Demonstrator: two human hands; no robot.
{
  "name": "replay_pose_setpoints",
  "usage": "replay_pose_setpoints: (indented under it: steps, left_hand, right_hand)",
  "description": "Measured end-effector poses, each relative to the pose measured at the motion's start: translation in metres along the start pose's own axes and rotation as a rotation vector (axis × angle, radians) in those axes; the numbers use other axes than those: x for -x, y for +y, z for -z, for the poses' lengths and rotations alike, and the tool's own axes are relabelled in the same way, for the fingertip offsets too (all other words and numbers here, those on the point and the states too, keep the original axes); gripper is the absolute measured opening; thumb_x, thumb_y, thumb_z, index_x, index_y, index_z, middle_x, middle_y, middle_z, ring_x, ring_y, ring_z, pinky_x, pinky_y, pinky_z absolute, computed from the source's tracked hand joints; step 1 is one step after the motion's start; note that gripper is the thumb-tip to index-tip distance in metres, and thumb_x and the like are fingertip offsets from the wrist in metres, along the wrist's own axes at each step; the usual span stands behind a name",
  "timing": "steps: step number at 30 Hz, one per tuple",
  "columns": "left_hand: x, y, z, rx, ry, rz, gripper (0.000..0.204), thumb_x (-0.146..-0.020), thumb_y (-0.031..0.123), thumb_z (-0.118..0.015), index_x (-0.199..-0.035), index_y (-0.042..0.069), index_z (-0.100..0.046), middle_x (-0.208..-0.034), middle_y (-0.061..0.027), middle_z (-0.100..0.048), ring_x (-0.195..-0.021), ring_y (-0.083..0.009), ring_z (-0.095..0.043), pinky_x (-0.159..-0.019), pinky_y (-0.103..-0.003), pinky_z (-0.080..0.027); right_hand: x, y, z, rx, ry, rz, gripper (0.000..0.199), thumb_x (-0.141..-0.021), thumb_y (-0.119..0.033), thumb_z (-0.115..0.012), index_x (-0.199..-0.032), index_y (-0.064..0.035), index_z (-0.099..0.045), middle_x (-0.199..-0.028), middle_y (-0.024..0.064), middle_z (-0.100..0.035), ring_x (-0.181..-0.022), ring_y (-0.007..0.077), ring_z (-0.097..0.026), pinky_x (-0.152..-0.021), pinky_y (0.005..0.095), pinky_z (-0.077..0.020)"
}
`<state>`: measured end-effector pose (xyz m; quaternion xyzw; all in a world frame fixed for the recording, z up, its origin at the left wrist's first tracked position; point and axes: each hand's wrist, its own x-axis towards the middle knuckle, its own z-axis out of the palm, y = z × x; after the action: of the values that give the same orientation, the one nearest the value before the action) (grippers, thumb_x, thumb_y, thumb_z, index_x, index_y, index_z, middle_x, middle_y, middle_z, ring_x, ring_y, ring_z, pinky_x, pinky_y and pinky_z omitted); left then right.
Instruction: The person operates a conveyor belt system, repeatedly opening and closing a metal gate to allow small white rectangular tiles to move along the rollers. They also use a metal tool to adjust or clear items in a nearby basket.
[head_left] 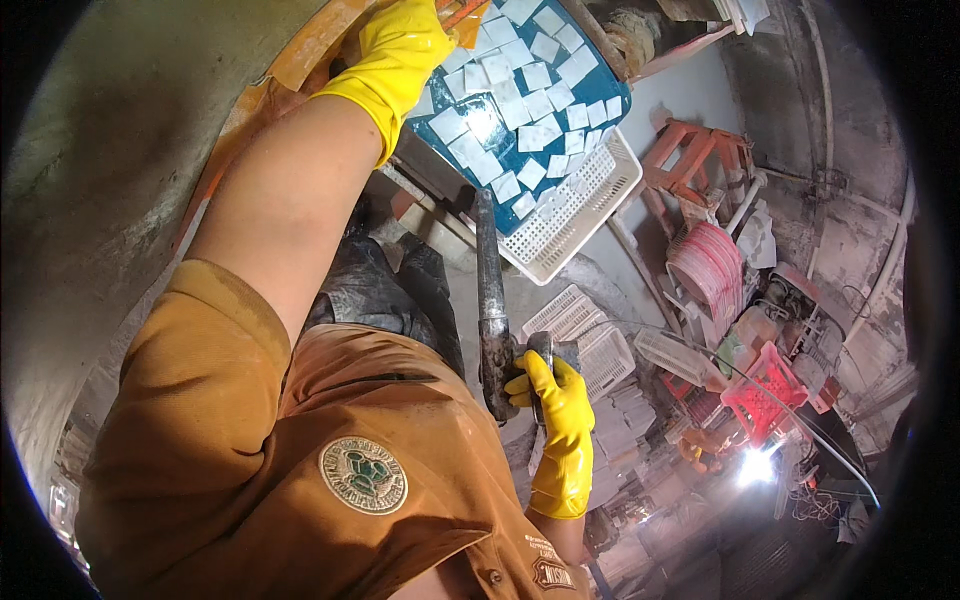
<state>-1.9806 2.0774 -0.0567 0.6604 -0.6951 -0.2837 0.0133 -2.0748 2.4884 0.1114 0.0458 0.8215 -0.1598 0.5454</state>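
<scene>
My left hand (392, 58), in a yellow rubber glove, reaches up to the top edge beside an orange bar (466, 14). It looks closed; what it holds is cut off by the edge. In the lower middle, my right hand (560, 415), gloved alike, wraps its fingers and thumb round a dark metal handle (540, 350). Next to that handle runs a long dark metal rod (489, 270), pointing toward a blue board (440, 155). Many thin white square pieces (536, 76) are spread over the board, some overlapping.
A white perforated plastic basket (622, 170) sits under the board's right edge. Further right are white crates (590, 345), a red-brown stool (690, 150), a stack of pink round items (705, 265) and a pink basket (765, 395). A bright lamp (757, 468) glows at lower right.
</scene>
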Motion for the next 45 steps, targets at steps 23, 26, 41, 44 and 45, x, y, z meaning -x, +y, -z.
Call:
replay_pose_setpoints:
  steps: [23,26,41,44,45]
  left_hand:
    - [-0.015,-0.018,-0.012,0.023,0.053,-0.134,0.053,-0.084,0.041,-0.079,-0.122,0.006,-0.067,-0.123,-0.0239,-0.068,-0.117,-0.0405,-0.066,-0.097,-0.051,-0.052]
    - [-0.015,-0.014,-0.004,-0.01,0.01,-0.094,0.057,-0.084,0.042,-0.08,-0.126,0.006,-0.066,-0.125,-0.0236,-0.068,-0.119,-0.0403,-0.066,-0.098,-0.051,-0.052]
    - [-0.022,-0.02,-0.003,0.057,-0.016,-0.125,0.054,-0.084,0.04,-0.079,-0.124,0.006,-0.067,-0.122,-0.0243,-0.069,-0.116,-0.041,-0.067,-0.096,-0.051,-0.052]
    - [-0.027,-0.026,-0.009,0.059,0.029,-0.112,0.053,-0.086,0.041,-0.078,-0.125,0.007,-0.068,-0.124,-0.0234,-0.069,-0.117,-0.0408,-0.067,-0.097,-0.051,-0.052]
    - [-0.026,-0.024,-0.007,0.052,0.012,-0.094,0.052,-0.086,0.041,-0.077,-0.125,0.008,-0.067,-0.125,-0.0231,-0.069,-0.118,-0.0407,-0.066,-0.098,-0.051,-0.052]
  right_hand:
    - [0.011,-0.008,-0.016,-0.02,0.02,0.019,0.048,-0.094,-0.04,-0.074,-0.109,0.0053,-0.07,-0.084,0.0154,-0.076,-0.073,0.0216,-0.07,-0.071,0.0325,-0.0548]
    - [0.012,-0.01,-0.018,-0.017,0.021,0.022,0.048,-0.094,-0.04,-0.074,-0.109,0.0053,-0.07,-0.084,0.0156,-0.076,-0.073,0.0219,-0.07,-0.072,0.0327,-0.0551]
    - [0.016,-0.018,-0.028,0.0,0.019,0.026,0.052,-0.094,-0.042,-0.073,-0.111,0.0059,-0.069,-0.085,0.0159,-0.076,-0.074,0.0235,-0.071,-0.071,0.0326,-0.0539]
    - [0.016,-0.022,-0.03,0.024,0.008,0.037,0.047,-0.097,-0.039,-0.069,-0.113,0.0052,-0.07,-0.084,0.0151,-0.074,-0.072,0.022,-0.069,-0.072,0.031,-0.0549]
    - [0.016,-0.022,-0.03,0.033,0.011,0.04,0.047,-0.097,-0.039,-0.069,-0.113,0.0051,-0.07,-0.083,0.0149,-0.074,-0.072,0.0218,-0.069,-0.071,0.0309,-0.055]
